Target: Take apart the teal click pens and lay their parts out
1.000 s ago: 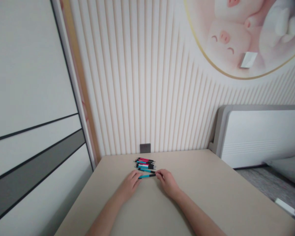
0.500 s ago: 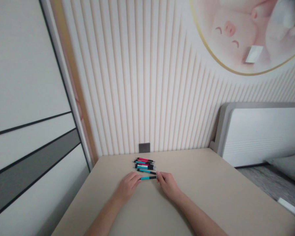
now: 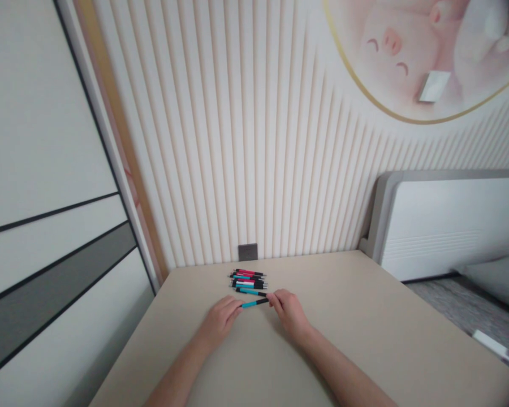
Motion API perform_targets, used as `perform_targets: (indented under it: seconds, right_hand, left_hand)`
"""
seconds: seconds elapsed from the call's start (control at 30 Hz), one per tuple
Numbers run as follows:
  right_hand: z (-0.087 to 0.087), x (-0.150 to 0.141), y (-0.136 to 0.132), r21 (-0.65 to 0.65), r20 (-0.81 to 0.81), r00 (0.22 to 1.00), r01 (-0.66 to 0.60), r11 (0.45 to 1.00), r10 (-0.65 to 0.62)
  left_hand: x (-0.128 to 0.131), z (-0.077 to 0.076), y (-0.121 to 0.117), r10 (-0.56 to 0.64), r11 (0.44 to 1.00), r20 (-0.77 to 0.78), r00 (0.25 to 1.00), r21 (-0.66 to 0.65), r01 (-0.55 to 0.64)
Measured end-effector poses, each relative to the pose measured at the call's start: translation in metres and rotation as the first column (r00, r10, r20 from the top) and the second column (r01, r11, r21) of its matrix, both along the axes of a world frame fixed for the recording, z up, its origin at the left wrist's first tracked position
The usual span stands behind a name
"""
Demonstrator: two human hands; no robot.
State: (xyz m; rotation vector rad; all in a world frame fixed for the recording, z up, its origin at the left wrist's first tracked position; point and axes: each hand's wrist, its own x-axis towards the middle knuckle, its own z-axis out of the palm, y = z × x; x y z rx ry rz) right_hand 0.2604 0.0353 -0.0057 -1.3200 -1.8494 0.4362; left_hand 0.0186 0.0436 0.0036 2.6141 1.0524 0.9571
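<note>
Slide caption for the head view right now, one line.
Left hand and right hand hold a blue-and-black pen by its ends, with more pens beyond on the table.

Blue and black pen [image 3: 254,303], beige tabletop [image 3: 348,316]

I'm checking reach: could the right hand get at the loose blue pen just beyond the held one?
Probably yes: the right hand is close to the loose blue pen with nothing visible between them, though it is occupied gripping the held pen.
</note>
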Motion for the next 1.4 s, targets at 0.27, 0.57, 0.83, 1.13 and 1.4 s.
perform_targets:
  seconds: [0.27,0.57,0.83,1.13,1.4]
  right_hand:
    - [0.0018,0.0023,-0.0002,-0.005,-0.138,0.988,-0.070,0.998,0.069]
    - [0.0006,0.0043,-0.0011,-0.104,-0.192,0.981,-0.036,0.994,0.015]
    - [0.0017,0.0079,-0.0004,-0.090,-0.289,0.953,-0.123,0.988,0.092]
    - [-0.0013,0.0062,0.0006,-0.149,-0.266,0.961,-0.116,0.982,0.073]
    - [-0.0009,0.0066,0.0003,-0.103,-0.304,0.948,-0.127,0.987,0.090]
  left_hand:
    - [0.0002,0.0005,-0.0005,0.035,0.999,0.001,0.999,-0.002,-0.035]
    - [-0.0014,-0.0021,0.0006,0.070,0.997,0.008,0.998,0.014,-0.070]
    - [-0.0016,-0.0043,0.0007,0.073,0.997,-0.005,0.997,0.003,-0.073]
    - [-0.0014,-0.0039,0.0010,0.054,0.998,-0.017,0.998,-0.022,-0.054]
    - [-0.0023,-0.0046,0.0007,0.051,0.996,-0.018,0.999,-0.078,-0.052]
